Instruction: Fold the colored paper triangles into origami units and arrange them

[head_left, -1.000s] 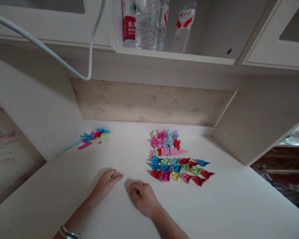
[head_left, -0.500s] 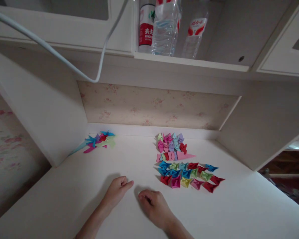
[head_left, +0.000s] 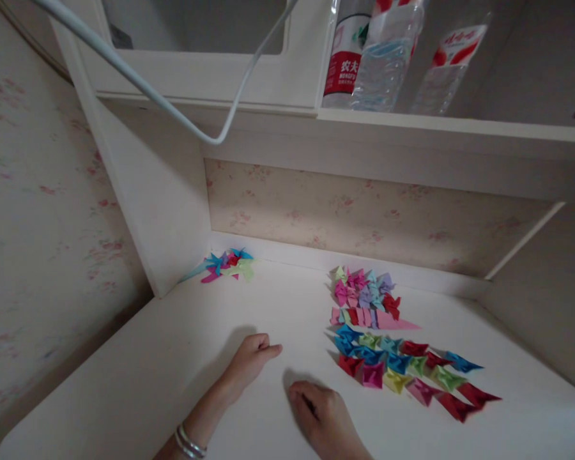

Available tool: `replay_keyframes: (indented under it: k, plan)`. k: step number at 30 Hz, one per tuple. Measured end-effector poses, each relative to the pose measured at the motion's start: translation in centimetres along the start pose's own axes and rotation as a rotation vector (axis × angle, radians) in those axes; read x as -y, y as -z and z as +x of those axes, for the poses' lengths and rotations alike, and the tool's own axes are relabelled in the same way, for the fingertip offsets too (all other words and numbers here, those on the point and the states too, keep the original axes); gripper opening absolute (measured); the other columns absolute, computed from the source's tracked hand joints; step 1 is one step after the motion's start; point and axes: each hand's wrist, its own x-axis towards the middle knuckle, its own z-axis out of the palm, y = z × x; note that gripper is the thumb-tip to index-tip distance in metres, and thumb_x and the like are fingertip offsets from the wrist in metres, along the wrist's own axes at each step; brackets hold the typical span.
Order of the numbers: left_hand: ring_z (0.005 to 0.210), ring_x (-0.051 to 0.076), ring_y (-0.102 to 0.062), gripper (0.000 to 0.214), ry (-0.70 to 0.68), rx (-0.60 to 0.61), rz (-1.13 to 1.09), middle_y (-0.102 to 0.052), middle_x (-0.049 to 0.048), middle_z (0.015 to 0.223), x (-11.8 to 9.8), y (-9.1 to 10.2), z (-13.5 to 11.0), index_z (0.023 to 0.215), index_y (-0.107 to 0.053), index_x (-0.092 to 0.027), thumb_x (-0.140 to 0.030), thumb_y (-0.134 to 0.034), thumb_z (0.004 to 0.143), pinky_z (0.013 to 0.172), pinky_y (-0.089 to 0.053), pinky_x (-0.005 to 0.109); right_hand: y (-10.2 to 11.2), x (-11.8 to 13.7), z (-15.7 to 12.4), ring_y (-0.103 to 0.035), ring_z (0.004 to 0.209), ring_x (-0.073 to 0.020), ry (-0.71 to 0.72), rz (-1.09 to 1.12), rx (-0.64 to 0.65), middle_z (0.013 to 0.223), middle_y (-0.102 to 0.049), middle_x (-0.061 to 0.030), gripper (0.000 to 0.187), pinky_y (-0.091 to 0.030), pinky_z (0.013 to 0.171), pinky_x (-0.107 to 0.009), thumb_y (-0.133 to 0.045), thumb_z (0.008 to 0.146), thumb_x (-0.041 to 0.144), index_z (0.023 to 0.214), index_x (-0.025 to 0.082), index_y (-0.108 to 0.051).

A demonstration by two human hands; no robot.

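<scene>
My left hand (head_left: 255,359) rests in a loose fist on the white tabletop (head_left: 182,345), thumb pointing right, with nothing visible in it. Silver bangles (head_left: 190,442) circle that wrist. A short gap to the right, my right hand (head_left: 323,412) is curled closed, knuckles up, and no object shows in it. Nearest to the right hand lie rows of folded paper pieces (head_left: 397,381) in red, blue, green, yellow and pink. Behind them are a line of flat folded strips (head_left: 364,317) and a cluster of small pink, purple and pale-blue paper pieces (head_left: 359,287). Neither hand touches the paper.
A pile of colourful paper shapes (head_left: 230,263) lies in the back left corner. Overhead, a shelf (head_left: 436,128) holds plastic bottles (head_left: 386,64). A white cable (head_left: 172,115) hangs in front of the cabinet. Side panels (head_left: 158,185) bound the tabletop.
The view has swung left, so everything sits further right in the picture. Bangles on the left wrist have come into sight. Both hands keep their closed pose and the paper pieces stay in place.
</scene>
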Motion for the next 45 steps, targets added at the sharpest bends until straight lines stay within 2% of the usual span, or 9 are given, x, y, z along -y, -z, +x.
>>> replay_keyframes:
  k: [21, 29, 45]
  plan:
    - [0.049, 0.007, -0.021, 0.041, -0.013, 0.015, -0.017, -0.021, -0.0101, 0.052, -0.10, 0.15, -0.23, 0.059, -0.026, -0.022, -0.038, -0.061, 0.074, 0.046, -0.015, 0.021, 0.27, 0.27, -0.18, -0.065, 0.075, -0.0141, 0.004, -0.042, 0.040, 0.082, -0.071, 0.0014, 0.024, -0.040, 0.067, -0.021, -0.044, 0.092, 0.026, 0.090, 0.026, -0.068]
    - [0.047, 0.006, -0.020, 0.042, 0.024, 0.030, -0.042, -0.020, -0.0106, 0.051, -0.37, 0.15, -0.23, 0.060, -0.025, -0.022, -0.039, -0.061, 0.075, 0.046, -0.014, 0.021, 0.31, 0.19, -0.17, -0.064, 0.073, -0.0133, -0.001, -0.062, 0.051, 0.082, -0.071, 0.0017, 0.024, -0.040, 0.066, -0.020, -0.043, 0.093, 0.027, 0.090, 0.026, -0.067]
    - [0.046, 0.006, -0.021, 0.043, 0.044, 0.012, -0.023, -0.021, -0.0108, 0.050, -0.34, 0.09, -0.05, 0.058, -0.025, -0.022, -0.039, -0.062, 0.072, 0.046, -0.013, 0.021, 0.37, 0.06, -0.08, -0.064, 0.073, -0.0128, -0.003, -0.045, 0.042, 0.080, -0.071, 0.0024, 0.024, -0.039, 0.066, -0.020, -0.044, 0.092, 0.026, 0.090, 0.027, -0.068]
